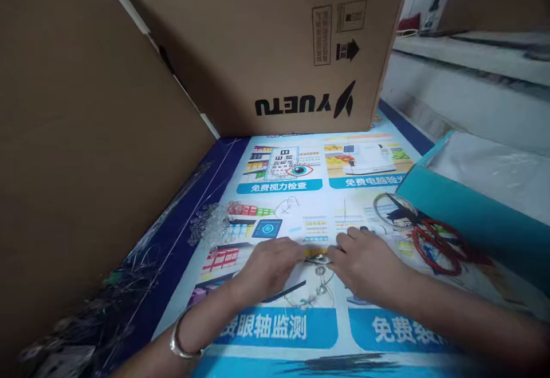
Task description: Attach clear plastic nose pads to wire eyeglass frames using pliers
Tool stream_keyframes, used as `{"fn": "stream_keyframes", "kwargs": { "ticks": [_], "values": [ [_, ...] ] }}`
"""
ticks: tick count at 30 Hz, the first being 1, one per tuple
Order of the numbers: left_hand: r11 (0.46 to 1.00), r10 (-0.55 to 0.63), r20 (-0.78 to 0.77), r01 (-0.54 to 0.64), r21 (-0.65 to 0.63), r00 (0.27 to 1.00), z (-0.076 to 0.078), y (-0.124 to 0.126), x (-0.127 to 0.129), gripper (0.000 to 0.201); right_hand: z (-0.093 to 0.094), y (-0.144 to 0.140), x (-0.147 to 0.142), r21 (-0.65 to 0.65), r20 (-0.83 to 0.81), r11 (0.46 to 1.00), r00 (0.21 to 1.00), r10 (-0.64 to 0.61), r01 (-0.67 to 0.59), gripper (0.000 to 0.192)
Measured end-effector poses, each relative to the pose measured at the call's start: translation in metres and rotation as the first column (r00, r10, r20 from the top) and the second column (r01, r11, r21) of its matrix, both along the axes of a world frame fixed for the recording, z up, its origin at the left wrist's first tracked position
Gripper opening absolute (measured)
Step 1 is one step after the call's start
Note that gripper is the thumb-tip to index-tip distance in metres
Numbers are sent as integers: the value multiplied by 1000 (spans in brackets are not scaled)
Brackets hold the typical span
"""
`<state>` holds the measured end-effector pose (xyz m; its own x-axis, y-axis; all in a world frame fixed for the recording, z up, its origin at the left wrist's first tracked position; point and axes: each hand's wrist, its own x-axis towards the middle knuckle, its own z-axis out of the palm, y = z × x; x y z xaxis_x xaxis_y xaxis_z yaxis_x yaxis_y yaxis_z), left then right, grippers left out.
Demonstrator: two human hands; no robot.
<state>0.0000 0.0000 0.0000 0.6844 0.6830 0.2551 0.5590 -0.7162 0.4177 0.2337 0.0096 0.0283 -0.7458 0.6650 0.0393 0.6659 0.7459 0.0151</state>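
Note:
My left hand [272,266] and my right hand [361,255] meet low over the middle of the printed mat, fingertips pinched a short gap apart. Between them stretches a small shiny piece, too small to make out fully. Below it hangs a thin strand of clear beads [320,287], which curves down onto the mat; both hands seem to grip its upper end. A silver bangle [178,338] circles my left wrist. To the left lies a loose heap of clear beads [210,226], with a few pinkish ones at its edge.
Red-handled scissors [440,249] lie right of my right hand, against a teal box [468,195] lined with white plastic. Large cardboard boxes [258,40] wall the back and left. Tangled thin wires [116,298] lie along the left edge; dark strands [348,362] lie in front.

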Motion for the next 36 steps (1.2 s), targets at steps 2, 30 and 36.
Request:
{"fn": "stream_keyframes", "kwargs": {
  "ticks": [2,30,36],
  "values": [
    [1000,8,-10,-8,8,1000,0,1,1,17,1,-2,1,-2,1,1000,1000,3,-3,21],
    [998,-52,147,54,-13,988,5,-5,-16,19,6,-11,6,138,43,988,997,65,-70,14],
    [1000,-9,149,9,-2,989,3,-4,-11,18,5,-9,2,150,59,986,996,67,-75,15]
  ]
}}
